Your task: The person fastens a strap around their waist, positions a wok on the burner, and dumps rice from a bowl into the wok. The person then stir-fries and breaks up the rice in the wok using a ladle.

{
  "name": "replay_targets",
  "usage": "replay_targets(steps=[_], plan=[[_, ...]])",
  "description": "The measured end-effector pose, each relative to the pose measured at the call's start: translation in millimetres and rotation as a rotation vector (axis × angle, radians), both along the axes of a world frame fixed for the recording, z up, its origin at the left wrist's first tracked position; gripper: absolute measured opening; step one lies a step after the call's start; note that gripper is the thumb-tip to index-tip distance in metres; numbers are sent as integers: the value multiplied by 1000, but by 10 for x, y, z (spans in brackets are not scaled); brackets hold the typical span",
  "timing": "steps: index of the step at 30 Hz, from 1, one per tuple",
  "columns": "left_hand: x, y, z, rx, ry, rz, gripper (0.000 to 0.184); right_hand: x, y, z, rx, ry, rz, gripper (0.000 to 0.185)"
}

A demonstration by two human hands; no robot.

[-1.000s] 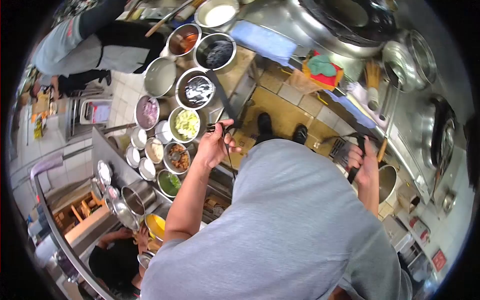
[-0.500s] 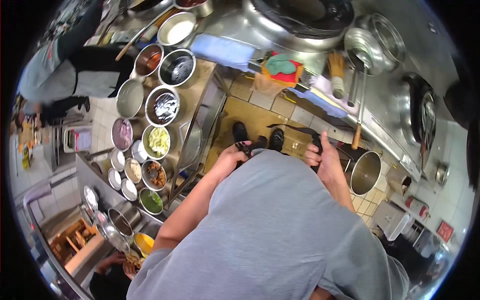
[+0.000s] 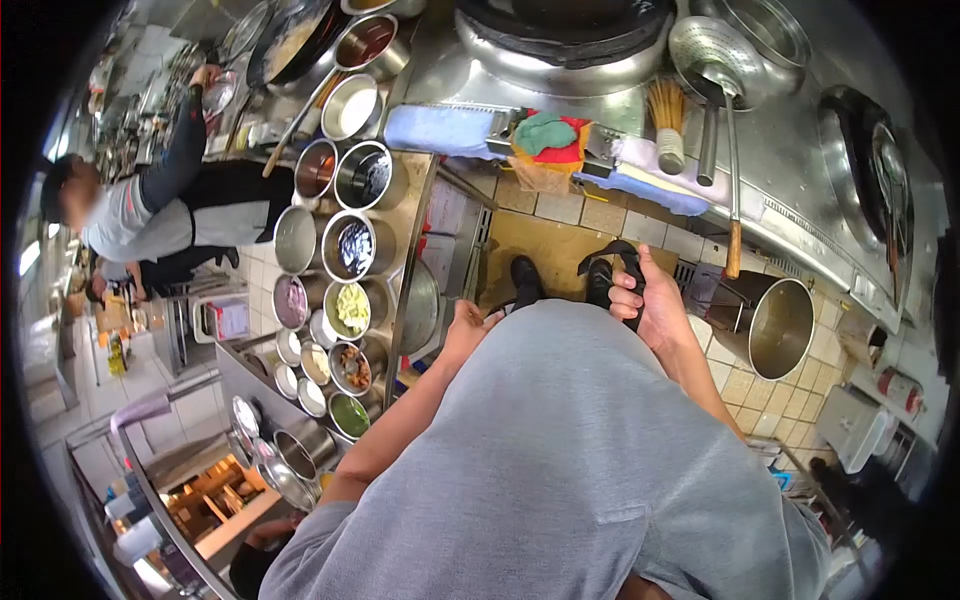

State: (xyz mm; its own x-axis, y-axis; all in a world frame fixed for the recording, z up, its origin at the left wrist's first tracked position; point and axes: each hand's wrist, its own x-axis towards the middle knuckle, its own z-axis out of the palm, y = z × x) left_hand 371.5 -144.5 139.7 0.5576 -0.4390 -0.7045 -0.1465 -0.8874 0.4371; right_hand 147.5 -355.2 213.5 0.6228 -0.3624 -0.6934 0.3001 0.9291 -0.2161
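My right hand (image 3: 655, 308) is closed around a black cloth strap (image 3: 628, 262) in front of my waist, its loose end hanging to the left. My left hand (image 3: 467, 332) is at the left side of my waist beside the grey shirt (image 3: 540, 420). Its fingers are drawn together, and their tips are partly hidden by the shirt; what they pinch, if anything, does not show. Below, my black shoes (image 3: 524, 272) stand on the brownish floor mat (image 3: 545, 245).
On the left counter stand several metal pots, among them one of chopped pale-green vegetable (image 3: 352, 309). A wok (image 3: 565, 25), a skimmer (image 3: 716, 60) and a bamboo brush (image 3: 668, 120) are ahead. A large pot (image 3: 780, 328) stands right. A co-worker (image 3: 140, 215) works at far left.
My left hand has dropped lower, and the black strap seen at it before is no longer visible there. My right hand has gathered the strap upward. The view has shifted, showing more of the co-worker.
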Motion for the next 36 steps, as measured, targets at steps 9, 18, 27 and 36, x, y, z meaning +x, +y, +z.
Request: replay_targets(steps=[9, 18, 27, 36], plan=[[35, -285, 757, -154, 69, -594, 29, -102, -126, -23, -22, -9, -11, 26], [265, -31, 5, -366, 733, 898, 14, -269, -237, -29, 22, 5, -99, 28], [694, 212, 1824, -1072, 362, 1240, 44, -1470, -457, 540, -307, -21, -612, 28], [146, -873, 786, -530, 717, 707, 31, 114, -439, -249, -380, 311, 244, 22]])
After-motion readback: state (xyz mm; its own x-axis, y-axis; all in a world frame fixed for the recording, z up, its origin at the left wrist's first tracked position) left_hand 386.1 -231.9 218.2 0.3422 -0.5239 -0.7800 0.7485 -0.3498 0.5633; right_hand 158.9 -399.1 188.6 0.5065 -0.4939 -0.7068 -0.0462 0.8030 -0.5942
